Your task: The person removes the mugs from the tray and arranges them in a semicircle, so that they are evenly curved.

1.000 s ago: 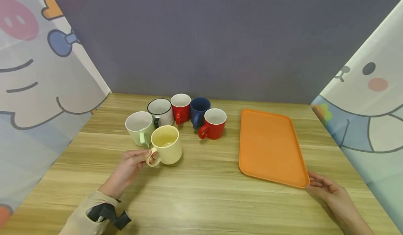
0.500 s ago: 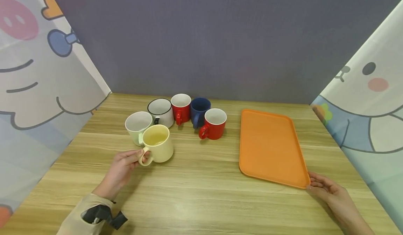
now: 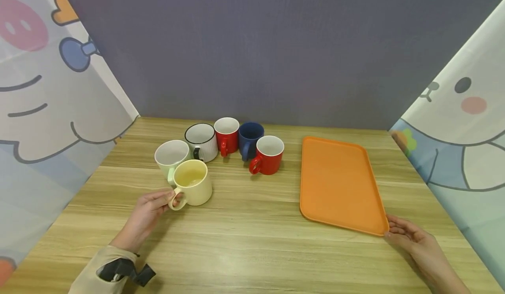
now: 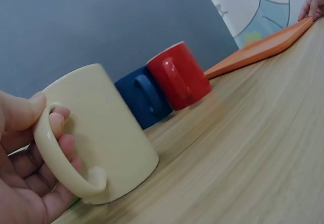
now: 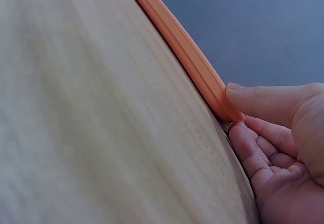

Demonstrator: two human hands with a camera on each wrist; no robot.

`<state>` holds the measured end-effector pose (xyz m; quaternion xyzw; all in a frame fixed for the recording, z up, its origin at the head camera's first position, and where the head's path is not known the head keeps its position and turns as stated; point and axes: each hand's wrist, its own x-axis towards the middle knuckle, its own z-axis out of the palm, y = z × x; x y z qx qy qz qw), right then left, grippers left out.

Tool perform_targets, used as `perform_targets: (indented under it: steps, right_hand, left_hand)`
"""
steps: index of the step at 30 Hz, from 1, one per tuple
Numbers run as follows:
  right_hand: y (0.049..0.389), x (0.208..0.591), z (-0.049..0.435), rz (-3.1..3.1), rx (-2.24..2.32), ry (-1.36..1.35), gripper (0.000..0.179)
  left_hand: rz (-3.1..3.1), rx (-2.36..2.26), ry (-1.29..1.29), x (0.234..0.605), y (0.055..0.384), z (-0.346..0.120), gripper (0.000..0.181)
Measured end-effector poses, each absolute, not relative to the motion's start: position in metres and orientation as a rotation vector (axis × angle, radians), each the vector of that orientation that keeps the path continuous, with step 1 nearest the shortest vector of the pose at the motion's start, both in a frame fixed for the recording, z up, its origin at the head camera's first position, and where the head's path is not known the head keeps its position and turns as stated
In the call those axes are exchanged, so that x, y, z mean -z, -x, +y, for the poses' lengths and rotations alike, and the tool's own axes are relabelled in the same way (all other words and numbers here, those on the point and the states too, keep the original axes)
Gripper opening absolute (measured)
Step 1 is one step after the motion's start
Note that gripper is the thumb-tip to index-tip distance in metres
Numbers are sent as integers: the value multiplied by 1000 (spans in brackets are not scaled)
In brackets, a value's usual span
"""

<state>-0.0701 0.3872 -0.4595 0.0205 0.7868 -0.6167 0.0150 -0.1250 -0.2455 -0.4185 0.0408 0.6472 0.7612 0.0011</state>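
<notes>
My left hand [image 3: 147,208] grips the handle of a pale yellow mug [image 3: 195,189], thumb on top and fingers curled through the loop. In the left wrist view the mug [image 4: 101,128] is upright with its base at or close to the tabletop; a gap cannot be ruled out. Right behind it, partly covered, is a light green mug [image 3: 170,154]. On the other side, my right hand [image 3: 418,243] pinches the near right corner of an orange tray [image 3: 339,184]. The right wrist view has the thumb on the rim of the tray [image 5: 187,52] and fingertips at its underside.
Behind stand a white mug with a black rim [image 3: 203,145], a red mug [image 3: 227,138] and a blue mug [image 3: 250,140]. Another red mug [image 3: 269,156] is nearer the tray. A dark panel [image 3: 252,53] closes the back of the wooden table [image 3: 252,250].
The left hand has shifted left with the yellow mug, now more in front of the light green one. The green mug has moved slightly left and its handle has turned. The right hand and tray stay put.
</notes>
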Motion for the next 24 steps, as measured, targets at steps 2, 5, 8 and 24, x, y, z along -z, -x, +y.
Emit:
perform_targets:
  steps: [2, 5, 8, 24]
  right_hand:
    - [70, 460, 387, 2443, 1922, -67, 45]
    - [70, 460, 388, 2431, 1939, -62, 45]
    - [70, 460, 387, 2423, 1954, -55, 45]
    - [71, 462, 388, 2424, 1978, -16, 48]
  left_hand:
    - [2019, -2381, -152, 419, 125, -248, 41]
    - [1996, -2383, -186, 420, 125, -251, 38]
    - [1982, -2393, -218, 420, 125, -253, 38]
    - [1947, -2328, -367, 424, 129, -263, 39]
